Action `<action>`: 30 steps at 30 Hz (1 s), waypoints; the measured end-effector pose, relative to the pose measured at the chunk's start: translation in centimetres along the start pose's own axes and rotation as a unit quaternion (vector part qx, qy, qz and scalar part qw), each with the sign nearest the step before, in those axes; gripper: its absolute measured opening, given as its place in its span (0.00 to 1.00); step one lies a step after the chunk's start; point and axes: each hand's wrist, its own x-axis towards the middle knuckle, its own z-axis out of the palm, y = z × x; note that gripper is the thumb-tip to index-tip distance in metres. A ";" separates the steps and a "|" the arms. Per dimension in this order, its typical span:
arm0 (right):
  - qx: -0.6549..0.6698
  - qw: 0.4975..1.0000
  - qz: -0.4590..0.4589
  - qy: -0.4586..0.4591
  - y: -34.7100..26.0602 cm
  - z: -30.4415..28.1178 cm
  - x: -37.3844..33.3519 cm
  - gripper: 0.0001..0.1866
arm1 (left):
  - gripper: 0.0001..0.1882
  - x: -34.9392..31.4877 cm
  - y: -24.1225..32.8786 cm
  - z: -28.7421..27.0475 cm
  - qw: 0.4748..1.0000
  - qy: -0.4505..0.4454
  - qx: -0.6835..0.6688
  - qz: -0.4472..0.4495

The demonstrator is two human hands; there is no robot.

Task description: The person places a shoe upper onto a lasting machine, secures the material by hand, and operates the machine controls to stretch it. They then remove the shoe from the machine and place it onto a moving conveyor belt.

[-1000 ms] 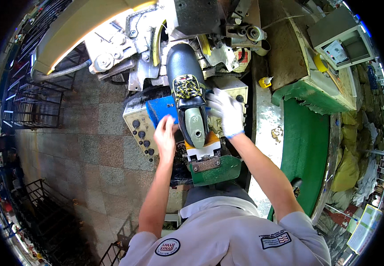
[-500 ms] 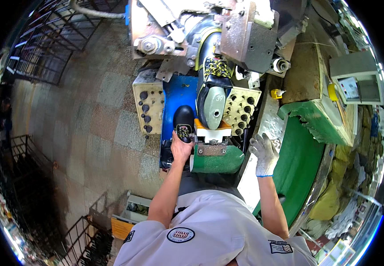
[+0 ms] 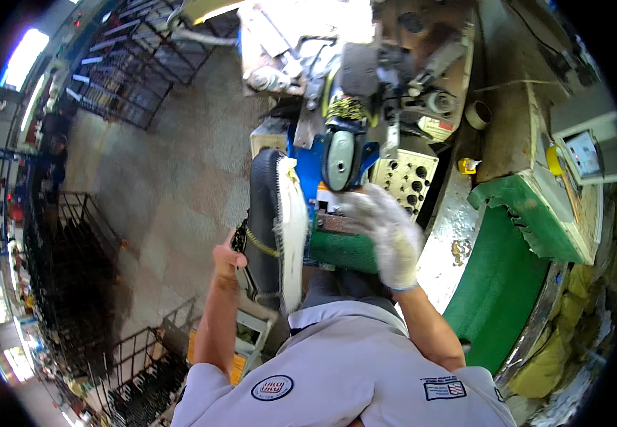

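My bare left hand (image 3: 229,257) is closed on a black shoe upper (image 3: 263,206) by its laced side. The upper is raised on its side, its pale underside (image 3: 293,238) turned right and its toe pointing away from me. My gloved right hand (image 3: 394,242) is blurred, with fingers stretched toward the machine's front support, and nothing shows in it. Beyond it, another black shoe upper with yellow-flecked laces (image 3: 347,109) is in the machine (image 3: 362,70), above a grey-green last end (image 3: 340,161). The glove partly hides the front support.
A control panel with black knobs (image 3: 406,181) sits right of the last. A green-lined trough (image 3: 497,277) runs along my right, with a small yellow item (image 3: 468,166) on the ledge beyond. Dark metal racks (image 3: 73,249) stand to the left.
My left hand has lifted the black upper from beside the machine, bringing it nearer and turning it sideways. My gloved right hand has moved left from the metal ledge toward the support. The view has shifted.
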 end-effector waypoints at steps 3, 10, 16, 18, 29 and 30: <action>0.367 0.918 0.150 0.019 3.5 1.7 -0.5 0.28 | 0.34 2.4 -5.0 2.5 0.995 -0.041 -0.074 -0.055; 0.275 0.949 0.058 0.142 -2.6 -11.9 -3.7 0.24 | 0.06 8.8 -7.0 9.6 0.747 0.206 0.554 0.304; 0.026 0.938 0.043 0.342 -1.2 -30.2 -15.7 0.21 | 0.35 18.4 -7.1 9.3 0.727 0.191 0.601 0.272; -0.072 0.899 0.108 0.419 -1.7 -35.5 -20.8 0.25 | 0.33 20.1 -6.2 7.5 0.707 0.206 0.611 0.290; -0.508 0.643 0.335 0.466 -0.7 -40.9 -29.7 0.48 | 0.20 21.5 -6.1 6.6 0.724 0.195 0.594 0.290; -0.480 0.691 0.294 0.454 0.7 -39.2 -27.0 0.48 | 0.19 21.5 -5.4 5.9 0.749 0.183 0.569 0.286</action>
